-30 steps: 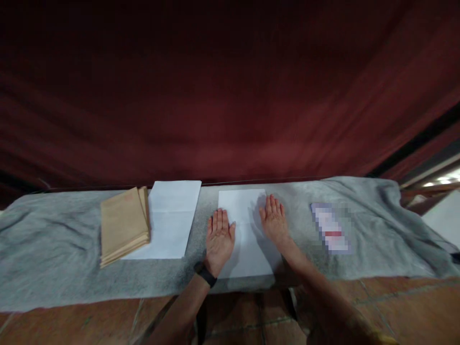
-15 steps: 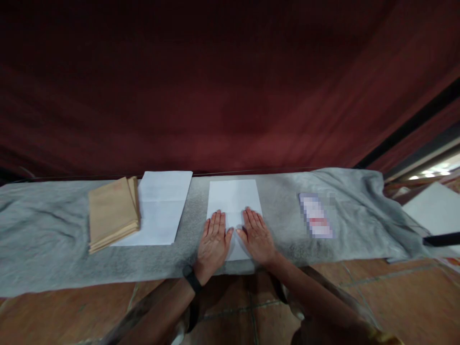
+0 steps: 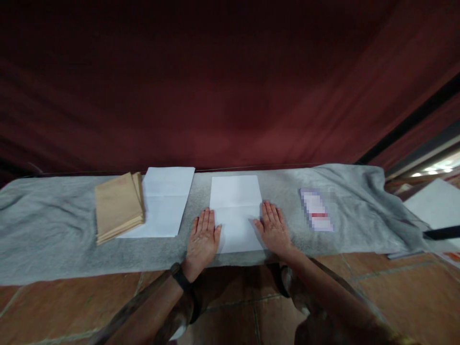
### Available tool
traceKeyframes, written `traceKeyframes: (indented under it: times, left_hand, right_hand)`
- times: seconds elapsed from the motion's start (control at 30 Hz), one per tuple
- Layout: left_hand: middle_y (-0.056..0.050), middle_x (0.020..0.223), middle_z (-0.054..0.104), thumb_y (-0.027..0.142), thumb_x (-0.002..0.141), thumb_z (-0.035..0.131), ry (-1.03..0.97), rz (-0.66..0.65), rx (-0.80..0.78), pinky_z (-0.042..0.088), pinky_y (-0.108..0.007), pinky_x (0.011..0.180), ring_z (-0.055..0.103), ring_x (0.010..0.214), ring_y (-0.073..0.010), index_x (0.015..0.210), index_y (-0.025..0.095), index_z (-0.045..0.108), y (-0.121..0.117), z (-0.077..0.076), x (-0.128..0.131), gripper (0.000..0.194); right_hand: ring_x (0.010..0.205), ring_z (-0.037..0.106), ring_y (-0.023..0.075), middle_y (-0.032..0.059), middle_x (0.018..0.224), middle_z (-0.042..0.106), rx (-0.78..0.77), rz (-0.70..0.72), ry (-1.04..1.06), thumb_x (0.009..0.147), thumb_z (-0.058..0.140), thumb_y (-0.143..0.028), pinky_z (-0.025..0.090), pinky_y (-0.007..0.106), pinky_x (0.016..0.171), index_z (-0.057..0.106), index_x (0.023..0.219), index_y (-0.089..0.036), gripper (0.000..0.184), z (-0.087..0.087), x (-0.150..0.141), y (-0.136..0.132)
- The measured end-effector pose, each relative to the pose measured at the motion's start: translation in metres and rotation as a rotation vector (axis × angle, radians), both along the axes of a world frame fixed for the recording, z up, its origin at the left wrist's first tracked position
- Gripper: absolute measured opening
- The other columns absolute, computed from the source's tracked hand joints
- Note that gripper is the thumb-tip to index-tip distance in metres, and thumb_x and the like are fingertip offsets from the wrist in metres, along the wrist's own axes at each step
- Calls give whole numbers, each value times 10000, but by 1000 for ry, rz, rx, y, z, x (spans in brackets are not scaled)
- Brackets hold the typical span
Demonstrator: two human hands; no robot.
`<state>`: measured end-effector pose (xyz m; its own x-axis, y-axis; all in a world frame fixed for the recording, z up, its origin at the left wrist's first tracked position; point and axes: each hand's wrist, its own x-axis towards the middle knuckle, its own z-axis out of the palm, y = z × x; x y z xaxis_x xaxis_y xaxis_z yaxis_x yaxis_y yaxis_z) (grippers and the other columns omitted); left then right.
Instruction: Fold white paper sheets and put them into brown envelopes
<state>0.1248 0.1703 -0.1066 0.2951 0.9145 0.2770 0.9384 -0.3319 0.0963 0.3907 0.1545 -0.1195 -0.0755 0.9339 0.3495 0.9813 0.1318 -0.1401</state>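
Observation:
A sheet of white paper (image 3: 236, 191) with a crease across its middle lies flat in front of me. My left hand (image 3: 204, 238) is flat at the sheet's left edge, fingers stretched forward and the thumb touching the paper. Along the right edge rests my right hand (image 3: 273, 229), palm down, its thumb over the paper. Neither hand holds anything. To the left, several more white sheets (image 3: 168, 191), also creased, lie partly under a stack of brown paper envelopes (image 3: 118, 206).
A grey cloth (image 3: 57, 239) covers the long narrow surface. On the right lies a blurred purple-and-white packet (image 3: 316, 211). A dark red curtain (image 3: 230, 96) hangs behind. A white panel (image 3: 434, 203) stands at far right, and tiled floor (image 3: 64, 306) shows below.
Both hands have slid outward, the left one leftward and the right one rightward, from the middle of the sheet to its edges. More of the creased paper shows between them.

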Motion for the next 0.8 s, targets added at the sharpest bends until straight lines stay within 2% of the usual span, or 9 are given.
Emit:
traceKeyframes:
  times: [0.1,0.23,0.37,0.5,0.63,0.8]
  left_hand:
    - [-187,1596,346,367,1022,298,-18,-47,20,269,-532,1222,281,1507,-293,1553,62,294,-2,7,10,612]
    - [-157,1628,294,241,996,319,0,-206,8,269,-486,1236,208,1531,-244,1582,78,201,-10,9,37,620]
    - [-188,1614,310,146,946,356,65,-284,-6,253,-488,1240,230,1524,-256,1565,49,243,-17,3,46,637]
    - [-176,1594,356,221,995,329,38,-215,20,276,-468,1234,258,1515,-249,1534,45,329,-15,-4,37,566]
    - [-191,1576,376,342,1015,339,15,-111,4,312,-466,1216,298,1499,-268,1509,36,378,-10,-6,25,583]
    - [-242,1495,476,337,1011,312,35,-1,-3,313,-508,1204,426,1432,-306,1425,-5,488,4,5,18,564]
  right_hand:
    - [1498,282,318,202,1604,318,9,35,52,1064,291,-422,278,517,1198,262,1568,-40,633,6,-16,-1]
    - [1515,254,252,150,1623,306,-50,223,127,1070,241,-379,305,478,1203,237,1584,-94,588,12,-59,-5]
    - [1497,296,225,135,1596,372,-66,294,103,1062,303,-354,285,467,1220,256,1581,-118,572,8,-81,-9]
    - [1484,322,255,167,1587,377,-9,222,26,1058,347,-380,291,468,1208,329,1547,-81,574,2,-65,-7]
    - [1473,347,275,175,1582,380,-14,119,-13,1055,358,-413,295,466,1202,350,1538,-73,591,-3,-44,-6]
    - [1459,377,270,165,1573,395,-23,71,-25,1058,333,-413,297,460,1204,385,1525,-78,577,-6,-24,0]
